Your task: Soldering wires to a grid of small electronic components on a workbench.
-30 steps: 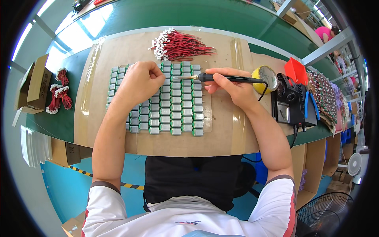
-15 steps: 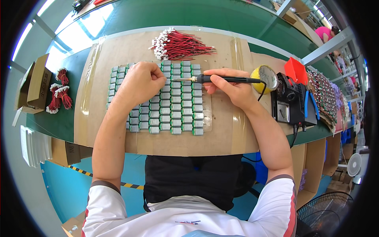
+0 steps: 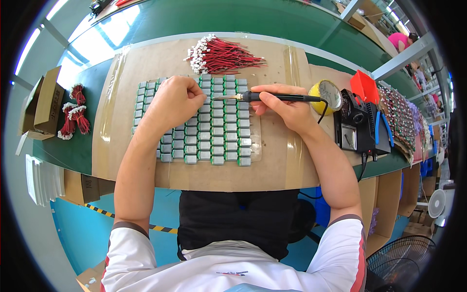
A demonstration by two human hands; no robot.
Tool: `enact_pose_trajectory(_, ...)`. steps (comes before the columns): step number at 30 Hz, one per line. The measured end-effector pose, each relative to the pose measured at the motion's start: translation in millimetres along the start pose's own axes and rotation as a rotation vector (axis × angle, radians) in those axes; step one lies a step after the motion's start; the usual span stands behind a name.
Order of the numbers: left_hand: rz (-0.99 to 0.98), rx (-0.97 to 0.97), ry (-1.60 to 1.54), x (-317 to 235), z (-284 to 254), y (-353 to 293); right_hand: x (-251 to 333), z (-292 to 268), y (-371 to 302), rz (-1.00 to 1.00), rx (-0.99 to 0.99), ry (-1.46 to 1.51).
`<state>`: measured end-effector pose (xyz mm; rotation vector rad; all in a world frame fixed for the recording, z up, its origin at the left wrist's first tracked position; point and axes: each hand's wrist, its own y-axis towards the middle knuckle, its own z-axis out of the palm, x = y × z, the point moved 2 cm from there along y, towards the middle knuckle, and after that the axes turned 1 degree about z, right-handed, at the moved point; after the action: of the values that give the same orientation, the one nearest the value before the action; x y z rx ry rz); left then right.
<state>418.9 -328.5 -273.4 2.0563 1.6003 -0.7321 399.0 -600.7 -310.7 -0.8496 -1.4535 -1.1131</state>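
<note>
My right hand [image 3: 288, 109] grips a black soldering iron [image 3: 284, 97], its metal tip pointing left over rows of small silver-grey battery cells [image 3: 216, 132] with green edges. Close to that tip, my left hand [image 3: 176, 101] is closed in a pinch above the cells. Whatever sits between its fingertips is too small or hidden to make out. The left hand and wrist cover part of the rows. Beyond the cells lies a fanned bundle of red wires [image 3: 228, 54] with white connectors.
A cardboard sheet [image 3: 272, 170] lies under the cells. To the right are a yellow-rimmed roll [image 3: 317, 92], a black soldering station [image 3: 359, 117], a red bin [image 3: 365, 86] and blue-handled pliers [image 3: 385, 127]. Smaller wire bundles [image 3: 78, 117] and a cardboard box [image 3: 48, 104] stand left.
</note>
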Motion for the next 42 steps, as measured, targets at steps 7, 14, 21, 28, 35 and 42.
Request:
enact_pose_trajectory(7,0.016,-0.001,-0.002,-3.0,-1.0,-0.7,0.5,-0.5,-0.6,-0.002,-0.002,0.002)
enact_pose_trajectory(14,0.023,0.009,-0.004,-3.8,-1.3,-0.9,1.4,-0.7,-0.1,0.011,0.000,-0.004)
enact_pose_trajectory(21,0.049,0.006,-0.005,-4.6,-0.6,-1.5,1.7,-0.1,-0.1,-0.002,0.005,0.002)
enact_pose_trajectory(28,0.034,-0.041,-0.088,-4.7,-3.8,-3.8,5.3,0.4,-3.2,-0.017,-0.021,0.049)
enact_pose_trajectory(35,-0.167,-0.009,-0.225,-14.7,-6.7,-3.2,3.4,-3.1,-5.9,-0.042,0.000,0.000)
enact_pose_trajectory(42,0.024,-0.043,-0.128,0.5,0.8,-0.2,1.8,-1.8,-5.7,-0.036,0.033,-0.018)
